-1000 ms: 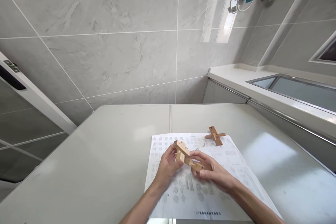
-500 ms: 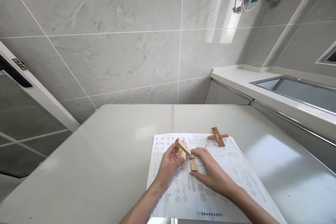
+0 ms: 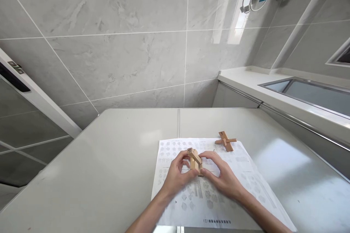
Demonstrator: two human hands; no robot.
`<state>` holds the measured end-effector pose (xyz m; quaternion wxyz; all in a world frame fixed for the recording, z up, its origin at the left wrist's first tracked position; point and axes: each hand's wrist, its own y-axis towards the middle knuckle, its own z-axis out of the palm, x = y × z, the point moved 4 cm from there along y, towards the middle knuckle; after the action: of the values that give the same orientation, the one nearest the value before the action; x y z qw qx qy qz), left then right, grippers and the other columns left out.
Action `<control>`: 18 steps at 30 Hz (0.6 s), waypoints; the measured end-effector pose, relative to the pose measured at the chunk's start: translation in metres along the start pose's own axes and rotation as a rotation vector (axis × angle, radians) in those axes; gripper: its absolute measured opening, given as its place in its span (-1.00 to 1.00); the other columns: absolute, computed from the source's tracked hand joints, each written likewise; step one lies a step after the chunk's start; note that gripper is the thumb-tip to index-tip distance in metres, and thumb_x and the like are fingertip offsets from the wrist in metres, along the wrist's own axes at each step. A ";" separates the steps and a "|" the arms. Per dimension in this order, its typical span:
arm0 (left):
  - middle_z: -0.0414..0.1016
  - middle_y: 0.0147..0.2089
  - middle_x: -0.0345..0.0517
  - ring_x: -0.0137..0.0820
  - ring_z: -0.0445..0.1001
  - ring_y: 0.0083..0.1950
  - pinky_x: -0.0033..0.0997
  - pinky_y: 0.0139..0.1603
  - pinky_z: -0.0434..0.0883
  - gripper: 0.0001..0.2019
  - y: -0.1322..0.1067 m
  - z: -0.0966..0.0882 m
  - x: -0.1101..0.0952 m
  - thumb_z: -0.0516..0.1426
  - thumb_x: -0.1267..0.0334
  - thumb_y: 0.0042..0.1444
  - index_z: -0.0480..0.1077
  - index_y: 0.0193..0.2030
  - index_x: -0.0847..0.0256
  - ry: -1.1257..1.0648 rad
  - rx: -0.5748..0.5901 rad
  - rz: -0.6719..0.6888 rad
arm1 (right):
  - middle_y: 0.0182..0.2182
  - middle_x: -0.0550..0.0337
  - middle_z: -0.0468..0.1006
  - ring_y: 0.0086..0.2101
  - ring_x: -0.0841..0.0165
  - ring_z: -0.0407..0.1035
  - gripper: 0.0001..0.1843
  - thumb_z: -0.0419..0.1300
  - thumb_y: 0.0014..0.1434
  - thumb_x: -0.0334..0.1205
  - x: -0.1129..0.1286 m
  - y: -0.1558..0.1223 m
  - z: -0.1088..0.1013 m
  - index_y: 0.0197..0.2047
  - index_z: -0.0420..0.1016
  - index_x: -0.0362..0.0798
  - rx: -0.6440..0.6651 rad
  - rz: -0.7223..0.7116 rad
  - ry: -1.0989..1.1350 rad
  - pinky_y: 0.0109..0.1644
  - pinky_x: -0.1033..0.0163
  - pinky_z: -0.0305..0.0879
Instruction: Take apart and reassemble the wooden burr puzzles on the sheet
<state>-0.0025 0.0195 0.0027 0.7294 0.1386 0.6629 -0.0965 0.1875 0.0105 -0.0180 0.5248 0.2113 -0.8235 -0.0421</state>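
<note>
Above the white, printed paper sheet, the left hand and right hand pinch a pale, angular wooden block cluster — uneven fingertip pressure could skew the bars, dropping one onto the sheet.

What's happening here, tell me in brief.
A person is handling light wooden pieces over a printed sheet spread on a pale table. The left hand grips them from one side and the right hand from the other, the pieces close together between the fingertips; whether they interlock can't be made out. A darker wooden cross lies at the sheet's far right corner, with neither hand on it.
</note>
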 end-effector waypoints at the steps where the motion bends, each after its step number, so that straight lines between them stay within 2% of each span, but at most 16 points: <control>1: 0.54 0.13 0.03 -0.13 0.47 0.09 -0.18 0.12 0.35 -0.43 0.000 0.001 0.000 0.45 -0.10 0.03 0.54 0.13 0.08 0.035 0.007 0.005 | 0.15 0.08 0.56 0.16 0.08 0.42 -0.69 0.20 0.45 -0.08 0.001 0.000 -0.002 0.21 0.45 0.16 -0.004 0.005 0.026 0.26 -0.05 0.38; 8: 0.50 0.15 -0.02 -0.13 0.44 0.13 -0.25 0.07 0.33 -0.40 -0.002 0.007 0.000 0.50 -0.05 -0.07 0.54 0.11 0.03 0.196 0.073 0.028 | -0.09 0.10 0.66 -0.10 0.14 0.51 -0.76 0.22 0.44 -0.01 0.004 0.002 -0.003 0.03 0.58 0.06 0.054 0.029 0.194 0.05 0.06 0.42; 18: 0.48 0.11 -0.04 -0.14 0.43 0.11 -0.26 0.05 0.32 -0.37 -0.002 0.007 -0.002 0.54 -0.08 -0.13 0.56 0.08 0.02 0.153 0.088 0.024 | -0.15 0.07 0.64 -0.21 0.19 0.47 -0.66 0.19 0.47 0.09 0.005 0.001 -0.001 0.04 0.60 0.03 0.135 0.079 0.355 -0.03 0.11 0.38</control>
<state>0.0038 0.0155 0.0053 0.6711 0.1853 0.7100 -0.1058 0.1861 0.0100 -0.0135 0.6475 0.2177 -0.7267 0.0718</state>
